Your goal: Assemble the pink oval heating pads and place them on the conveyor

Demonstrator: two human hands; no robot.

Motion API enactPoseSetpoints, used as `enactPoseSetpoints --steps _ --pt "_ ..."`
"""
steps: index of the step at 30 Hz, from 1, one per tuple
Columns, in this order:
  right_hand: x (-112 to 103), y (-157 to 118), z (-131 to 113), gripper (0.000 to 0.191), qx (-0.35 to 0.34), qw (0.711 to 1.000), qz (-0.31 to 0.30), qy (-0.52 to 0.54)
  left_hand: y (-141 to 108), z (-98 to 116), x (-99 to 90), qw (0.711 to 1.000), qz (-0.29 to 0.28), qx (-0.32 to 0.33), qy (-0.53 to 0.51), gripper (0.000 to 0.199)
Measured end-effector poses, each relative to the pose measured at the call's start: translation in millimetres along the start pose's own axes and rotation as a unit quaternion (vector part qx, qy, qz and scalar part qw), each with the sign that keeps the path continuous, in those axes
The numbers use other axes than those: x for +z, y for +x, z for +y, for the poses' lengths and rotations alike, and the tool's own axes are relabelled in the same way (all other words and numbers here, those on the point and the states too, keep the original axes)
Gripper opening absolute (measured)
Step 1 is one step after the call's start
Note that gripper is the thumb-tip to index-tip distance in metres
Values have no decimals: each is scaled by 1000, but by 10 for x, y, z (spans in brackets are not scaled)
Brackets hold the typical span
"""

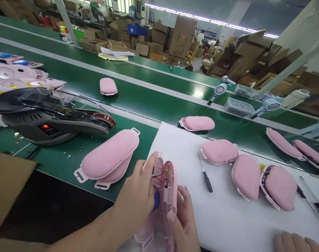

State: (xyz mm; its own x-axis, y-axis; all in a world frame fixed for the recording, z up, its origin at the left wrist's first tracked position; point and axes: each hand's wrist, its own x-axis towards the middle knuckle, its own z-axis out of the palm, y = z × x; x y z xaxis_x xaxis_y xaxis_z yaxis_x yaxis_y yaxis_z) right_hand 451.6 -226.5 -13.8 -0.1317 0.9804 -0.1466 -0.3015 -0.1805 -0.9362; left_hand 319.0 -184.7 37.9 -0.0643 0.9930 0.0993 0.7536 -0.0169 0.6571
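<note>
Green bench is spanning the view; white sheet is covering its near side, and dark machine is standing to the left, showing a red light. Two closed pink cases are lying, one overlapping the other, between machine and hands.

Position: open pink case is sitting between both hands, near front edge of bench, by the sheet's left border.

Grip: right hand is pinching the right half, thumb on the inner side, fingers behind. Left hand is curving over the left half; fingertips are partly hiding, so cannot tell whether it is pinching.

Risks (judged): spreading the halves too far would be straining the leads; a slipping right thumb would be letting that half swing; closing with leads across the rim would be trapping them.

Appearance: case is standing roughly on end, opening like a book, its pale pink halves showing ribbed, moulded interiors. Blue part is showing low inside, partly behind the left hand. Thin red and dark wires are looping across the gap, apparently joining both halves.
</note>
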Motion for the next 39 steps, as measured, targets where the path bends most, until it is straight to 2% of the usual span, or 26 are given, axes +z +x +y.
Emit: enactPoseSetpoints --steps 2,4,9,12,14,18,22,27,32,39 --pt "9 -8 -25 66 7 1000 5 1 -13 13 -20 1000 -5 17 11 57" --pt "32 -11 -50 69 8 1000 1 -6 -27 3 -38 999 -13 29 12 54" --pt "124 1 -114 60 21 999 -36 19 -79 -19 -71 999 -21 26 31 41" --pt "156 16 -151 60 33 997 -61 42 -113 -11 -74 998 -10 31 46 39" --pt "139 31 -173 61 27 997 -65 29 -128 -17 -64 998 14 46 31 43" --pt "14 84 -228 62 18 996 -92 -7 -122 -79 -30 996 43 59 -44 65" --pt "-90 152 -304 60 18 986 -150 -68 -80 -159 -12 996 47 30 -74 65" --pt "-36 200 -339 58 36 982 -158 -93 -49 -177 -6 995 47 -20 -89 62" --pt "14 204 -331 57 35 979 -161 -117 -60 -129 7 994 48 -27 -99 63" --pt "-23 265 -397 57 69 967 -200 -143 -43 -124 0 989 7 -59 -132 64"
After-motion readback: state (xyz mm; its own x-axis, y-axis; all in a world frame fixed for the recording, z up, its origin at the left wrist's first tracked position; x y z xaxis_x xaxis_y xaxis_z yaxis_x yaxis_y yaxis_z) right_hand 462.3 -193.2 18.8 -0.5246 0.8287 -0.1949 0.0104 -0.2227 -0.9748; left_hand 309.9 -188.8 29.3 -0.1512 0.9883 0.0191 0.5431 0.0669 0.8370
